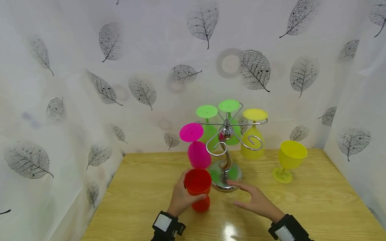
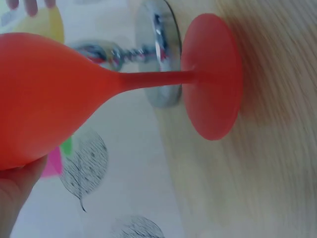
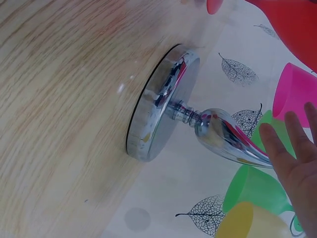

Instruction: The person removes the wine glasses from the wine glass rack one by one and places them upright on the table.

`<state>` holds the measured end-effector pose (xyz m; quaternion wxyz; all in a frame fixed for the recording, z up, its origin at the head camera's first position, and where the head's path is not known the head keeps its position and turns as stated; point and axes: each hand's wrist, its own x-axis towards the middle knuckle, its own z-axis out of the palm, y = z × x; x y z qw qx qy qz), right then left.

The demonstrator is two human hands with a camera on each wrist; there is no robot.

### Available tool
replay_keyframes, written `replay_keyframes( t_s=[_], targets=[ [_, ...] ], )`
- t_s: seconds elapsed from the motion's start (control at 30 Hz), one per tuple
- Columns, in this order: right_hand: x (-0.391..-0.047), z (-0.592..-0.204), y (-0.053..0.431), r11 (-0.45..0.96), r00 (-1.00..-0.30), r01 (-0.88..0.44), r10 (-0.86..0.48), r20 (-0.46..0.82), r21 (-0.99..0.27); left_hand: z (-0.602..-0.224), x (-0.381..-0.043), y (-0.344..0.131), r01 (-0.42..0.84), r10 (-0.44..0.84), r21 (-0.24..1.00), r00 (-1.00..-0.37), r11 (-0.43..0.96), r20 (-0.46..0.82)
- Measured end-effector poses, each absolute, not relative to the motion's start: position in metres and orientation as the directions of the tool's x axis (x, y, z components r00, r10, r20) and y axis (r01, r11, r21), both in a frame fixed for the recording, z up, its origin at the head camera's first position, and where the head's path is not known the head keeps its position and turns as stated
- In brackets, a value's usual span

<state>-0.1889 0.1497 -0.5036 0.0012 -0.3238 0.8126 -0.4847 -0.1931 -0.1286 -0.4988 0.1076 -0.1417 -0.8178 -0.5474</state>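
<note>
My left hand (image 1: 180, 195) grips a red plastic goblet (image 1: 197, 182) round its bowl, mouth up. In the left wrist view the goblet's stem and round foot (image 2: 215, 77) show close over the table, with my thumb or finger at the bowl's side. My right hand (image 1: 254, 201) holds nothing, its fingers spread in front of the chrome stand (image 1: 226, 168). On the stand's curled wire arms hang a magenta goblet (image 1: 199, 154), two green goblets (image 1: 208, 132) and a yellow goblet (image 1: 252, 143), all upside down.
Another yellow goblet (image 1: 292, 155) stands upright on the wooden table (image 1: 315, 201), right of the stand. A white leaf-patterned curtain (image 1: 175, 37) closes off the back and both sides. The stand's front wire arms (image 1: 217, 150) reach out above the table.
</note>
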Motion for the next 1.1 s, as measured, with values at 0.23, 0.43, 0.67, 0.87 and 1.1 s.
replay_keyframes(
  t_s=[0.23, 0.43, 0.67, 0.87, 1.1],
  targets=[
    [-0.189, -0.507, 0.149, 0.313, -0.788, -0.525, -0.53, 0.314, -0.791, -0.507, -0.203, -0.15, 0.273, -0.001, 0.874, -0.954, 0.401, 0.298],
    [-0.188, -0.504, 0.149, 0.33, -0.813, -0.483, -0.513, 0.275, -0.811, -0.514, -0.213, -0.16, 0.216, -0.09, 0.896, -0.958, 0.388, 0.271],
    [-0.188, -0.505, 0.152, 0.329, -0.82, -0.457, -0.515, 0.249, -0.826, -0.518, -0.231, -0.17, 0.224, -0.162, 0.903, -0.94, 0.367, 0.299],
    [-0.188, -0.512, 0.154, 0.35, -0.819, -0.463, -0.521, 0.242, -0.815, -0.52, -0.248, -0.182, 0.196, -0.231, 0.912, -0.928, 0.36, 0.291],
    [-0.187, -0.516, 0.159, 0.337, -0.82, -0.446, -0.526, 0.228, -0.829, -0.519, -0.263, -0.197, 0.173, -0.266, 0.918, -0.923, 0.357, 0.278]
  ],
)
